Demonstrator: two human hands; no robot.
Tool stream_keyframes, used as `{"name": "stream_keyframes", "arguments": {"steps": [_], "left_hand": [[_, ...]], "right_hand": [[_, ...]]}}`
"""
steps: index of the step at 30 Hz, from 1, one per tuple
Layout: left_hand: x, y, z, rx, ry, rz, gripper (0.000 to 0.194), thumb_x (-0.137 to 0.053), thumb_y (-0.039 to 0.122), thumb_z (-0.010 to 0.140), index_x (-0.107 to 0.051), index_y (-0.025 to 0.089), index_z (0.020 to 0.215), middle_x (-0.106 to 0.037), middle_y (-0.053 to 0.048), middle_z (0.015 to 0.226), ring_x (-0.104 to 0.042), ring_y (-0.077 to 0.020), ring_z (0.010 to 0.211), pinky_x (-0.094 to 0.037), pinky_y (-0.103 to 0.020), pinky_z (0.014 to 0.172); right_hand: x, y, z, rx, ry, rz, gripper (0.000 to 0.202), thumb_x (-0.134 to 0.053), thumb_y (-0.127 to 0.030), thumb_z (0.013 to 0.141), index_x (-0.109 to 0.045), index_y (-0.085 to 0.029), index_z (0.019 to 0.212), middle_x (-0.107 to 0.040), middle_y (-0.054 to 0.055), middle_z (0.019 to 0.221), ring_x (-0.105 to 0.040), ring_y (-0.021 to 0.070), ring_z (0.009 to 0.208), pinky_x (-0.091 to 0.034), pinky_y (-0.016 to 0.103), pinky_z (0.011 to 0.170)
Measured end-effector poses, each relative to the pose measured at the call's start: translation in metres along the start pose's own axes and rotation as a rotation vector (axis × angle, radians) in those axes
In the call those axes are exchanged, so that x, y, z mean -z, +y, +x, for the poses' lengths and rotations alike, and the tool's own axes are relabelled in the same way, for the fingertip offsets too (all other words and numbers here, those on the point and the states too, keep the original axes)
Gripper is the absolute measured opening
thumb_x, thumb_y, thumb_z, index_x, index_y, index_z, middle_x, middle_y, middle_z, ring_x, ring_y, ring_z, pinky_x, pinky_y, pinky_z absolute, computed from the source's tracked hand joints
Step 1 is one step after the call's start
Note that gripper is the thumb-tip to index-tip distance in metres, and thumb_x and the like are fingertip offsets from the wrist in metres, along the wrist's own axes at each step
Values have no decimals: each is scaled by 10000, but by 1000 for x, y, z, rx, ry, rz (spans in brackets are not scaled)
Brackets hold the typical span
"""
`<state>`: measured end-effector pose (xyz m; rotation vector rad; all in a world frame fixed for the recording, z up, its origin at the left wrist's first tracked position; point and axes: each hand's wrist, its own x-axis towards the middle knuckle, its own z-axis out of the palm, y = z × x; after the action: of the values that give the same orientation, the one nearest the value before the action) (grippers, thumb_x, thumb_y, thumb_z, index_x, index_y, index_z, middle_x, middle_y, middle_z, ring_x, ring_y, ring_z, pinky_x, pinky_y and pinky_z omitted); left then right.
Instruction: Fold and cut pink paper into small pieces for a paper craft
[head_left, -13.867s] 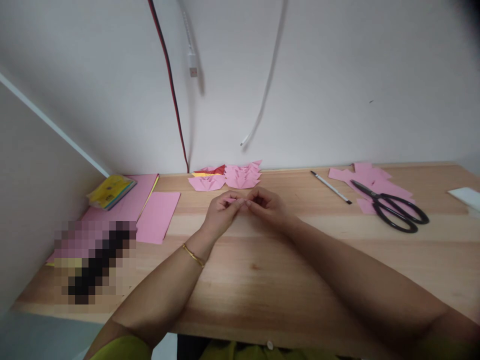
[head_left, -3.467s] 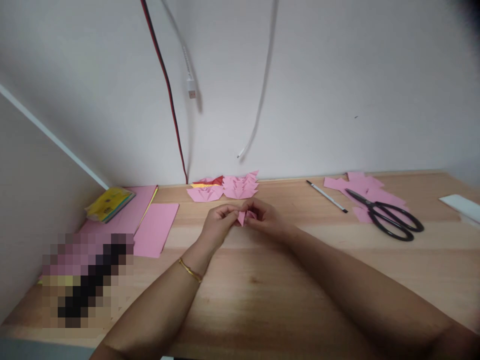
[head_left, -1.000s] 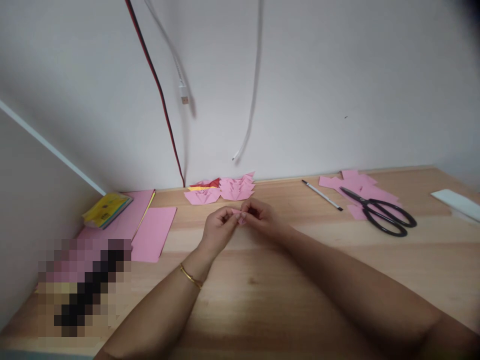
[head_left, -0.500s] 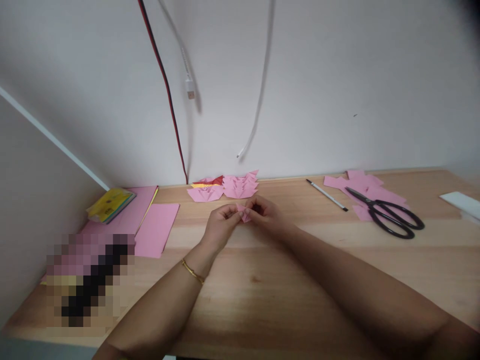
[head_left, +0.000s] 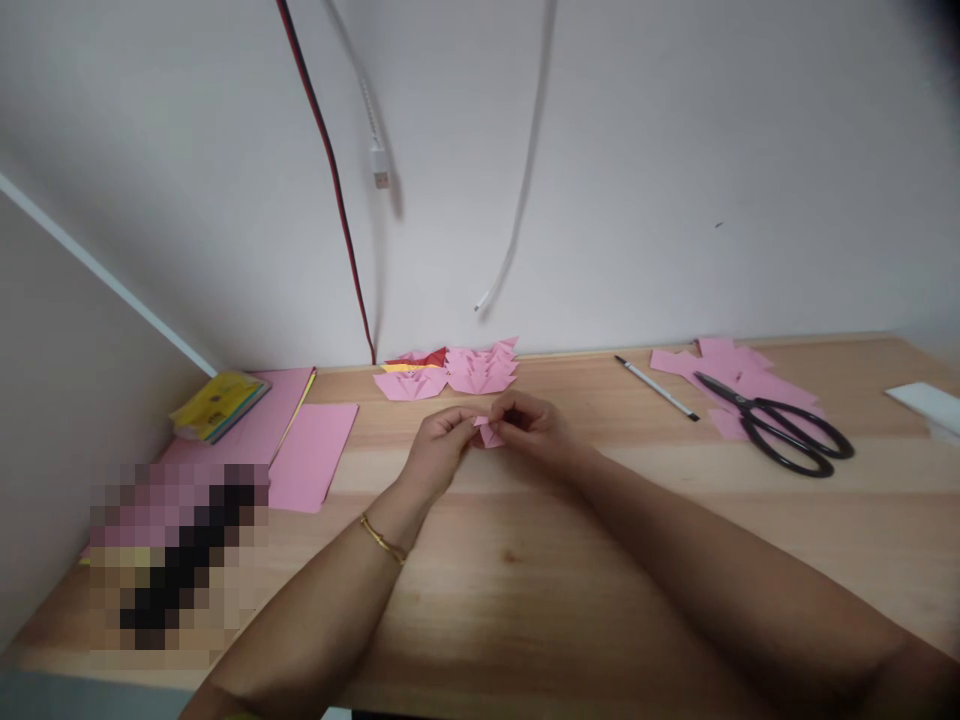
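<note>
A small folded piece of pink paper [head_left: 489,436] is pinched between both hands above the middle of the wooden table. My left hand [head_left: 441,440] grips its left side with thumb and fingers; a gold bracelet circles that wrist. On the other side, my right hand [head_left: 536,432] is closed on the paper with its thumb and curled fingers. Just beyond the hands, folded pink paper pieces [head_left: 480,372] stand in rows by the wall, and a red and yellow folded piece [head_left: 416,362] is among those at the left.
Black-handled scissors [head_left: 780,425] lie on pink paper scraps [head_left: 739,365] at the right, with a pen [head_left: 656,388] beside them. Pink sheets [head_left: 319,455] and a yellow packet [head_left: 219,405] are at the left. Cables [head_left: 334,180] hang down the wall; a blurred patch hides something black.
The pink paper between my fingers has shifted a little and now shows a different face below the fingertips. Both hands stay in nearly the same place.
</note>
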<state>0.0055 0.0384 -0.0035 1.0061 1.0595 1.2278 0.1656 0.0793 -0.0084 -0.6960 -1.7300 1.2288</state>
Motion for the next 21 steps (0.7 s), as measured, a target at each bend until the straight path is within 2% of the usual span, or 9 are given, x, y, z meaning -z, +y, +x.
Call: {"name": "stream_keyframes", "arguments": {"steps": [6, 10, 12, 17, 21], "left_hand": [[2, 6, 1, 45, -26, -28, 283, -642, 387, 766, -687, 108, 748, -670, -67, 706, -597, -144, 658, -466, -281, 657], [-1, 7, 1, 24, -15, 100, 226, -703, 334, 709, -682, 110, 687, -661, -55, 650, -593, -142, 643, -460, -269, 647], [-2, 7, 0, 20, 10, 116, 198, -712, 310, 699, -682, 115, 685, -661, -47, 638, -586, -132, 627, -456, -260, 637], [-1, 6, -1, -19, 27, 135, 178, -681, 297, 734, -685, 120, 717, -679, -54, 693, -605, -138, 675, -470, -270, 689], [-2, 10, -4, -59, 36, 227, 189, -672, 317, 745, -696, 129, 757, -687, -49, 720, -613, -142, 702, -478, -273, 712]], "right_hand": [[0, -4, -1, -28, 34, -77, 54, -546, -116, 706, -564, -167, 707, -537, -12, 665, -466, 101, 615, -354, 223, 564], [-1, -4, -1, -41, 15, -78, 29, -566, -141, 719, -567, -168, 730, -541, -10, 668, -462, 99, 604, -355, 226, 558], [-1, -3, -1, -65, -5, -67, 36, -584, -175, 734, -554, -170, 754, -521, -16, 665, -450, 95, 596, -350, 226, 551], [1, -8, -1, -126, -70, 71, 209, -620, -295, 747, -511, -178, 881, -521, -3, 778, -483, 107, 665, -391, 236, 599], [2, -13, -2, -181, -66, 7, 231, -608, -374, 775, -525, -173, 850, -533, 1, 744, -475, 115, 655, -379, 242, 591]]}}
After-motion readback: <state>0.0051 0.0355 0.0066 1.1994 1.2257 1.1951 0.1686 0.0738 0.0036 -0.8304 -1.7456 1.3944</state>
